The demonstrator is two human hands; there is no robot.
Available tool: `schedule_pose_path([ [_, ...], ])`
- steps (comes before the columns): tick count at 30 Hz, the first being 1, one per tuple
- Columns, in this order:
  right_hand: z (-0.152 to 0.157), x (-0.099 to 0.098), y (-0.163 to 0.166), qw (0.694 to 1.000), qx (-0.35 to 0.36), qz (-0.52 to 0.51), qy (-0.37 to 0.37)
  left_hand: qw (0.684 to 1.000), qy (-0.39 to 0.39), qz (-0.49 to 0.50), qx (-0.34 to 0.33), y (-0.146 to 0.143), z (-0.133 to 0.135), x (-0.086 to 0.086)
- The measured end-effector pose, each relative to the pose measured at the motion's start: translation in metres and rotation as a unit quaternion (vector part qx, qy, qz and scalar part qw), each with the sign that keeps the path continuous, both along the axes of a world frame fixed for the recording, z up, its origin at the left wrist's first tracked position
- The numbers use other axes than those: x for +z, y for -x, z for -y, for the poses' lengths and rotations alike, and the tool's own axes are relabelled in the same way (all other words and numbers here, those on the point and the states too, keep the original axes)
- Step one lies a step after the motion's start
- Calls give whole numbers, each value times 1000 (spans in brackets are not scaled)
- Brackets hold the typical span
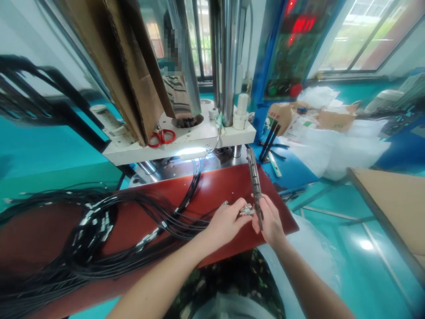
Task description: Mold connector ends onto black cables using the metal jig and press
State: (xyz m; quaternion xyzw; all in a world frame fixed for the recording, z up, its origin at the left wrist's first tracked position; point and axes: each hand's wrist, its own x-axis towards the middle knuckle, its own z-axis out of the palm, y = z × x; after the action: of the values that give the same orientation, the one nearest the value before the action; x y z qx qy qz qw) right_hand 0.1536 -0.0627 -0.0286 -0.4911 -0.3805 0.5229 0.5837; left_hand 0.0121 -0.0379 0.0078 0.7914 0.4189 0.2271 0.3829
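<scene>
My left hand is closed around the ends of several black cables, whose small silvery connectors poke out past my fingertips. Right beside them, my right hand grips a long, narrow metal mold bar by its near end. The bar stands tilted up and away from me, with a row of notches along its face. From my left hand the black cables run left across the reddish-brown board into a big coiled bundle with white tags. Whether the connectors touch the bar I cannot tell.
Beyond the board stands a press with a white plate, a lit lamp and red-handled scissors. Cardboard leans on it. A blue control box rises at right, near white plastic bags and a brown-topped table.
</scene>
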Motion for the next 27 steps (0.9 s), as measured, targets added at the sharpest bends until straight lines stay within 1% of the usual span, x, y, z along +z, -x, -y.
schedule_pose_path([
  [2,0,0,0,1000,-1,3,1,999,28,14,-7,-1,-2,0],
  [3,1,0,0,1000,-1,7,2,998,59,24,-15,-2,-4,0],
  [6,1,0,0,1000,-3,22,8,980,189,54,-30,-6,-11,-3],
  [8,2,1,0,999,2,35,7,964,255,74,-23,-9,-14,-4],
  [11,2,1,0,998,10,57,7,947,301,109,-17,-13,-17,-2],
  [14,2,1,0,998,9,67,11,935,324,139,-22,-14,-17,0],
  [17,2,3,1,996,5,94,13,930,334,151,-25,-15,-17,-1],
  [21,2,6,1,993,-5,117,9,934,315,163,-28,-15,-17,-2],
  [24,1,8,2,992,2,127,14,937,303,168,-39,-14,-17,-4],
  [27,1,9,3,986,4,169,11,944,284,162,-39,-14,-17,-9],
])
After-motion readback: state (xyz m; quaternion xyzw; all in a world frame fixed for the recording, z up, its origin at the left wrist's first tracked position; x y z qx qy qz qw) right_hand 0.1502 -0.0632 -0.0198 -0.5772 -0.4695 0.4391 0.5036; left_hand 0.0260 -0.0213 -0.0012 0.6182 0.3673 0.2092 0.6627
